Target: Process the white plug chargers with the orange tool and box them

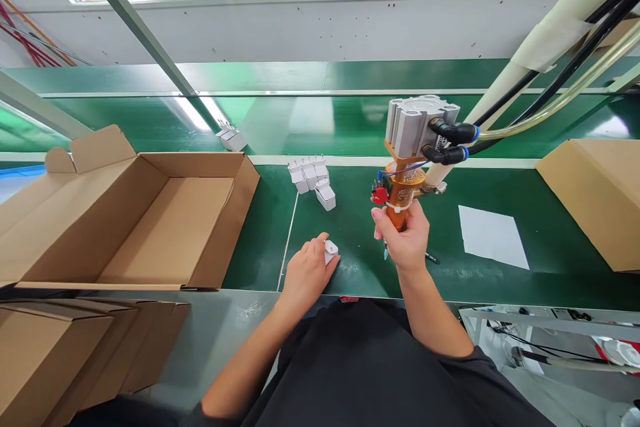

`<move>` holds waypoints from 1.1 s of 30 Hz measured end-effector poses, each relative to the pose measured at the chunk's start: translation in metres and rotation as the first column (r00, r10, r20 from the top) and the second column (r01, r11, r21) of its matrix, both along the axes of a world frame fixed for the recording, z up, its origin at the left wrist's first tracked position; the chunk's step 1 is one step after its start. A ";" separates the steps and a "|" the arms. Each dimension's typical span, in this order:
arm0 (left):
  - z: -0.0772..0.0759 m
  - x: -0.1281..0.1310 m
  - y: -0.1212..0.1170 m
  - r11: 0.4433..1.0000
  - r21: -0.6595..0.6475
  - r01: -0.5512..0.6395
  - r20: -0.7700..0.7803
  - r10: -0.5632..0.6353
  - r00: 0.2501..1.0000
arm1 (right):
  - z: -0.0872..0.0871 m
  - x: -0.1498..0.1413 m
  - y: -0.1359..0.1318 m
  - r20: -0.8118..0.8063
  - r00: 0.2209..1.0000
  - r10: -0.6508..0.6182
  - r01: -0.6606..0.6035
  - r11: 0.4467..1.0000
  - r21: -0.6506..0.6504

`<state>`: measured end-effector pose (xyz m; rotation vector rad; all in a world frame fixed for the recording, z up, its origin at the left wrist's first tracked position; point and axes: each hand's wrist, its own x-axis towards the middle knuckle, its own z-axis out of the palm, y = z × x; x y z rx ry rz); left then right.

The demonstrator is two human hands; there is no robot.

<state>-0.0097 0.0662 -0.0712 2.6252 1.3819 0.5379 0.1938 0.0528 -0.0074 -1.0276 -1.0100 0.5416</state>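
My left hand (pixel 306 270) is closed around a small white plastic housing (pixel 331 251) on the green bench, and its rounded end pokes out between thumb and fingers. In my right hand (pixel 407 233) is a pneumatic dispensing tool (pixel 403 190), held upright by its orange lower body. A silver block-shaped cylinder with black hose fittings tops it, and a red switch sits on its side. The thin tip points down, above the bench. Several similar white housings (pixel 313 175) with metal prongs stand grouped beyond my left hand. One more white housing (pixel 233 137) sits farther back.
An open cardboard box (pixel 165 227) lies on the left, with folded cartons (pixel 75 347) below it. White paper (pixel 493 235), a black pen (pixel 433 258) and a closed carton (pixel 600 193) are to the right. Hoses (pixel 545 107) run from the tool to the upper right.
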 end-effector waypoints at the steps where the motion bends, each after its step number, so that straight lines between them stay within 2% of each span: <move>1: 0.001 0.004 0.005 0.999 0.004 0.032 -0.003 -0.032 0.999 | -0.001 0.003 -0.002 -0.005 1.000 0.018 -0.018 1.000 0.003; 4: 0.007 0.032 0.029 0.993 0.049 0.106 -0.019 -0.105 0.994 | -0.006 0.014 -0.008 -0.005 0.994 0.106 -0.106 0.994 0.006; 7: 0.015 0.081 0.064 0.986 0.065 0.152 -0.084 -0.147 0.986 | -0.010 0.023 -0.012 -0.005 0.987 0.159 -0.159 0.987 0.030; 10: 0.021 0.127 0.099 0.986 0.043 0.162 -0.147 -0.154 0.977 | -0.010 0.029 -0.015 0.008 0.987 0.159 -0.159 0.986 0.045; 13: 0.026 0.147 0.121 0.988 0.055 0.144 -0.149 -0.134 0.980 | -0.006 0.032 -0.017 0.017 0.990 0.137 -0.137 0.990 0.034; 16: 0.032 0.137 0.127 0.990 0.100 0.101 -0.141 -0.086 0.986 | -0.004 0.033 -0.017 0.022 0.992 0.128 -0.128 0.991 0.025; 20: 0.037 0.090 0.122 0.968 0.240 -0.071 -0.034 0.082 0.996 | -0.008 0.034 -0.017 0.024 0.991 0.133 -0.134 0.991 0.022; 22: 0.035 0.065 0.120 0.960 0.231 -0.161 0.032 0.158 0.987 | -0.010 0.033 -0.017 0.023 0.990 0.139 -0.140 0.990 0.025; 25: 0.026 0.044 0.122 0.978 0.106 -0.180 0.059 0.174 0.983 | -0.012 0.032 -0.015 0.015 0.989 0.146 -0.146 0.988 0.040; 28: 0.021 0.040 0.124 0.988 -0.064 -0.138 0.060 0.142 0.988 | -0.014 0.031 -0.013 0.010 0.990 0.142 -0.143 0.989 0.048; 31: 0.030 0.033 0.116 0.982 -0.179 -0.054 0.132 0.078 0.988 | -0.013 0.028 -0.013 0.017 0.991 0.132 -0.132 0.990 0.042; 33: 0.039 0.019 0.102 0.969 -0.246 0.012 0.188 0.036 0.982 | -0.012 0.026 -0.015 0.022 0.990 0.137 -0.138 0.990 0.036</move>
